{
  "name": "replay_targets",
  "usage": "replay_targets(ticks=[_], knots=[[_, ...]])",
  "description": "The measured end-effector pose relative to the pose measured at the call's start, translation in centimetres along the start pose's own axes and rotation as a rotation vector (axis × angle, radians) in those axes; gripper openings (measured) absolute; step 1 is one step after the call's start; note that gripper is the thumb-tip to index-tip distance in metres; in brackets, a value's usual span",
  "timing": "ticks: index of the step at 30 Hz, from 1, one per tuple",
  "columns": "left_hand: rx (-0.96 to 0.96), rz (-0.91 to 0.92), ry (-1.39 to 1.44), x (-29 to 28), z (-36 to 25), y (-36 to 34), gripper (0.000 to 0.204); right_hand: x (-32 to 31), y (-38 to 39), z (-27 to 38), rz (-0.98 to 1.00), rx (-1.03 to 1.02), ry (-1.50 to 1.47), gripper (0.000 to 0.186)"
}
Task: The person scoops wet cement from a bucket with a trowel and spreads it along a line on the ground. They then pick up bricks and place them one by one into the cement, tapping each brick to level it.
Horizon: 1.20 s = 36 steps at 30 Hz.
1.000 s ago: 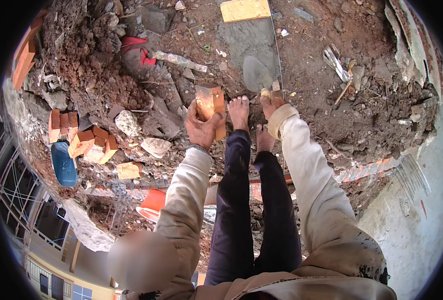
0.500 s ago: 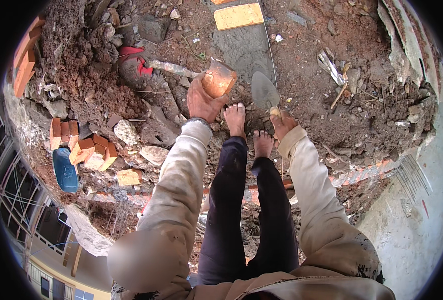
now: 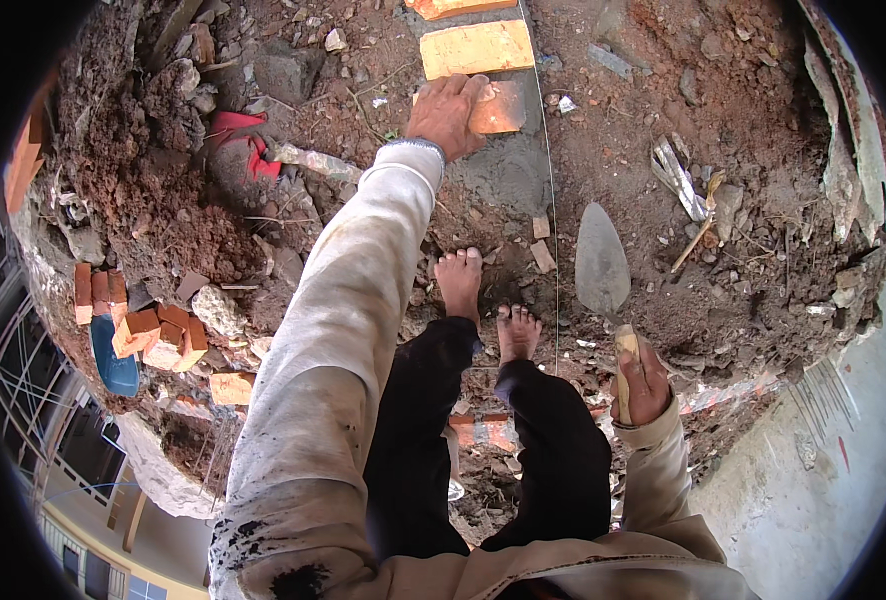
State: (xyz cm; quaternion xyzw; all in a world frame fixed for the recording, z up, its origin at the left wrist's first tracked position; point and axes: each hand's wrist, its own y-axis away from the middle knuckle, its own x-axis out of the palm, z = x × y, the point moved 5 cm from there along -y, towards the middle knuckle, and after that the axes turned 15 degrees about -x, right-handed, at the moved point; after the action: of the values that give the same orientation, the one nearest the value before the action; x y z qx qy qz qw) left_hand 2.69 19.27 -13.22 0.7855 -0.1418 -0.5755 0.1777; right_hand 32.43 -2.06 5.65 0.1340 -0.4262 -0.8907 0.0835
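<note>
My left hand (image 3: pixel 447 112) grips an orange brick (image 3: pixel 498 108) that rests on a strip of grey mortar (image 3: pixel 508 170), its fingers closed over the brick's left end. Just beyond it lies a yellowish brick (image 3: pixel 477 49), with one more brick (image 3: pixel 460 6) at the top edge. A taut string (image 3: pixel 550 190) runs along the right side of the mortar. Lower at the right, my right hand (image 3: pixel 645 382) is wrapped round the wooden handle of a pointed trowel (image 3: pixel 603 262). The trowel's grey blade points away from me, above the soil.
My bare feet (image 3: pixel 459 283) stand on rubble at the near end of the mortar. Several bricks (image 3: pixel 163 335) are piled at the left by a blue sandal-like object (image 3: pixel 116 358). A red cloth (image 3: pixel 253 140) and a pickaxe-like handle (image 3: pixel 313 162) lie left of the mortar.
My left hand has carried the brick forward and set it on the mortar beside the yellowish brick. My right hand has drawn the trowel back and to the right.
</note>
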Motion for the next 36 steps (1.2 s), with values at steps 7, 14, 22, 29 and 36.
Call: replay_targets(ticks=[7,14,22,29,36], knots=[[0.003,-0.063,0.027,1.6,-1.0,-0.7,0.084,1.8,-2.5,2.0,0.053,-0.197,-0.069,0.044],[0.05,-0.123,0.088,2.2,-0.5,-0.5,0.086,3.8,-7.0,2.7,0.063,-0.396,-0.117,0.042],[0.087,-0.248,0.211,1.6,1.2,3.2,0.082,5.8,-14.5,0.5,-0.006,-0.76,0.187,0.047],[0.053,-0.239,0.234,2.6,5.8,3.4,0.053,9.2,-15.0,1.9,0.074,-0.719,-0.012,0.051],[0.08,-0.279,0.286,3.2,6.1,3.3,0.052,10.8,-16.2,2.0,0.129,-0.75,-0.06,0.053]])
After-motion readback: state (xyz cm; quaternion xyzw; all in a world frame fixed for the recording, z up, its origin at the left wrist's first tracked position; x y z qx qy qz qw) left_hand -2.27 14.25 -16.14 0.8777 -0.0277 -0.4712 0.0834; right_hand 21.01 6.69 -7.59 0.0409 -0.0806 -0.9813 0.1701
